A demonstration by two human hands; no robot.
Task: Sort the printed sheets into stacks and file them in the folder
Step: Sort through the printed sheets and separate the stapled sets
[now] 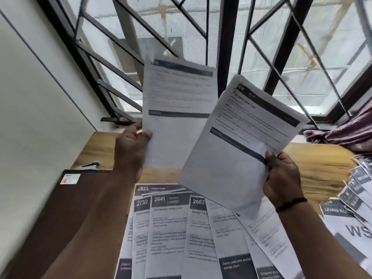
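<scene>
A: Head view: how are the 2 raised pages held?

B: The left hand (132, 141) pinches one sheet (177, 97) at its lower corner; the right hand (281, 174) grips the tilted sheet (241, 141) by its bottom edge. Both look light and floppy; I'd support them low.

A: Room to move?

B: The fanned sheets (171, 228) cover the desk (314, 168) below, the dark folder (80, 198) lies left, and the window bars (227, 47) stand close behind.

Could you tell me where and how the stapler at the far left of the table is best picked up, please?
Grip the stapler across its narrow body from above, judging by how it lies flat beside the dark folder, long sides exposed. Both hands hold sheets now.
</scene>
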